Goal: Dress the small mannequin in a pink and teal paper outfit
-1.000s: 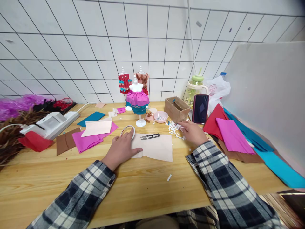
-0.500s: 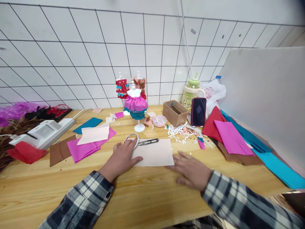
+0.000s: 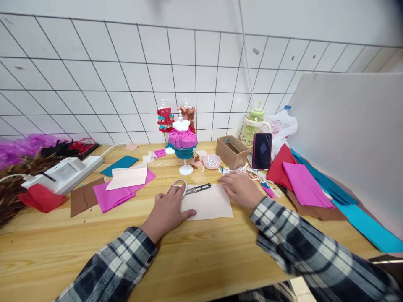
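A pale pink sheet of crepe paper [image 3: 210, 206] lies flat before me. Thread snips [image 3: 198, 189] rest on its upper edge, beside a roll of white tape [image 3: 177, 183]. My left hand [image 3: 168, 212] lies over the sheet's left side, fingers at the tape roll and thumb spread on the paper. At the sheet's upper right corner, my right hand [image 3: 242, 188] reaches forward with fingers stretched out, touching or just above the paper. Behind the sheet stands a small dress form [image 3: 181, 138] in a magenta and teal paper dress.
Two more dressed forms, a pink bowl [image 3: 211, 161], a cardboard box [image 3: 232, 152], a phone [image 3: 262, 151] and a green-lidded jug [image 3: 252, 126] stand at the back. Paper scraps lie by the box. Coloured paper [image 3: 308, 184] is stacked right; a power strip [image 3: 67, 174] sits left.
My right hand has moved forward and left, from the sheet's lower right corner to its upper right corner. My left hand stays on the paper by the tape. The view has shifted slightly.
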`<act>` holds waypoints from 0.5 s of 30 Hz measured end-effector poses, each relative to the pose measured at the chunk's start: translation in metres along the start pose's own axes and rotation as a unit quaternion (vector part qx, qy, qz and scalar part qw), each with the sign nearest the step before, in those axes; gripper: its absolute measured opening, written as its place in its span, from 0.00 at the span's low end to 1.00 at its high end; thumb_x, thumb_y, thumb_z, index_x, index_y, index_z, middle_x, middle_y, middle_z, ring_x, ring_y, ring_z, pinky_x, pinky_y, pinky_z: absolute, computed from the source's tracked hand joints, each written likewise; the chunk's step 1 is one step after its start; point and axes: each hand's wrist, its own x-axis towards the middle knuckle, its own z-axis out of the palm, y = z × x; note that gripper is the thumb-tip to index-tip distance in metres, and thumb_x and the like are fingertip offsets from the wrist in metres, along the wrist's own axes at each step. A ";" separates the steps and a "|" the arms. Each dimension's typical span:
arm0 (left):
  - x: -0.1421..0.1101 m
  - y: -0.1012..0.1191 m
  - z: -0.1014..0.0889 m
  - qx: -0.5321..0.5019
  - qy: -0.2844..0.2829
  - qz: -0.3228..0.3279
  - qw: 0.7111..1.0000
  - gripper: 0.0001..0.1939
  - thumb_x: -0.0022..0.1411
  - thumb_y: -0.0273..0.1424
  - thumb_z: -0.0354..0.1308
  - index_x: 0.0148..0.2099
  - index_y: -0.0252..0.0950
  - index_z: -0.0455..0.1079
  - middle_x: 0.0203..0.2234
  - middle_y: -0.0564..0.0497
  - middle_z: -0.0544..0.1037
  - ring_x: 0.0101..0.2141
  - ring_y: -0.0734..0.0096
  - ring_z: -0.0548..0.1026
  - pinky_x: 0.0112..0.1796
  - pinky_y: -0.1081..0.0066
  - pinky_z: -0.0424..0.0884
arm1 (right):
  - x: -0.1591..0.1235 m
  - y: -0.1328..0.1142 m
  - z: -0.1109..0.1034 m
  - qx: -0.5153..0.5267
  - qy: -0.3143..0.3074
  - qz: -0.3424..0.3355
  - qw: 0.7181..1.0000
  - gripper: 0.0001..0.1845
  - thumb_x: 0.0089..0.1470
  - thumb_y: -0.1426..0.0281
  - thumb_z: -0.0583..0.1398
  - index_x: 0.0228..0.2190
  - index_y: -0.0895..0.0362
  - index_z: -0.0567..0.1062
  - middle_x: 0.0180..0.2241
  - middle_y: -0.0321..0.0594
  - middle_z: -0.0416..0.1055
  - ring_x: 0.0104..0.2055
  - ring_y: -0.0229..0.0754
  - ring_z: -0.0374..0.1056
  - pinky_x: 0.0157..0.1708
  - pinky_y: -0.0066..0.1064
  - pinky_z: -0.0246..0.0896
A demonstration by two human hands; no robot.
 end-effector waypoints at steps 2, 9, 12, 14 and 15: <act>0.000 -0.001 0.002 0.003 0.006 -0.004 1.000 0.43 0.55 0.52 0.57 0.67 0.40 0.49 0.62 0.38 0.63 0.58 0.50 0.64 0.49 0.53 0.60 | 0.024 -0.020 0.009 0.015 -0.038 -0.055 0.998 0.14 0.61 0.72 0.55 0.45 0.52 0.78 0.48 0.40 0.75 0.49 0.45 0.67 0.49 0.39 0.58; 0.001 0.003 0.006 0.003 0.020 -0.021 1.000 0.46 0.53 0.52 0.60 0.67 0.38 0.50 0.60 0.37 0.65 0.56 0.48 0.66 0.49 0.50 0.61 | 0.041 -0.033 0.047 -0.036 -0.061 -0.044 0.997 0.13 0.61 0.72 0.58 0.44 0.46 0.77 0.41 0.37 0.77 0.44 0.45 0.68 0.44 0.39 0.54; 0.003 0.002 0.008 -0.017 0.023 -0.016 0.999 0.45 0.53 0.51 0.60 0.67 0.38 0.51 0.60 0.37 0.65 0.57 0.47 0.65 0.50 0.50 0.60 | 0.038 -0.029 0.049 -0.039 -0.047 -0.027 0.998 0.12 0.61 0.71 0.58 0.43 0.46 0.78 0.39 0.38 0.78 0.43 0.44 0.68 0.43 0.39 0.54; 0.004 0.000 0.008 -0.053 0.034 -0.010 0.998 0.42 0.58 0.49 0.56 0.68 0.38 0.48 0.59 0.36 0.66 0.57 0.48 0.65 0.50 0.51 0.60 | 0.036 -0.029 0.046 -0.024 -0.026 -0.021 0.999 0.11 0.61 0.69 0.58 0.43 0.46 0.78 0.42 0.38 0.77 0.45 0.44 0.68 0.45 0.39 0.55; 0.005 -0.002 0.008 -0.079 0.044 -0.008 0.996 0.39 0.62 0.47 0.53 0.69 0.38 0.45 0.58 0.37 0.67 0.56 0.50 0.67 0.50 0.52 0.60 | 0.035 -0.031 0.043 -0.013 -0.011 -0.019 1.000 0.12 0.61 0.68 0.58 0.45 0.47 0.78 0.44 0.39 0.76 0.47 0.45 0.68 0.47 0.39 0.55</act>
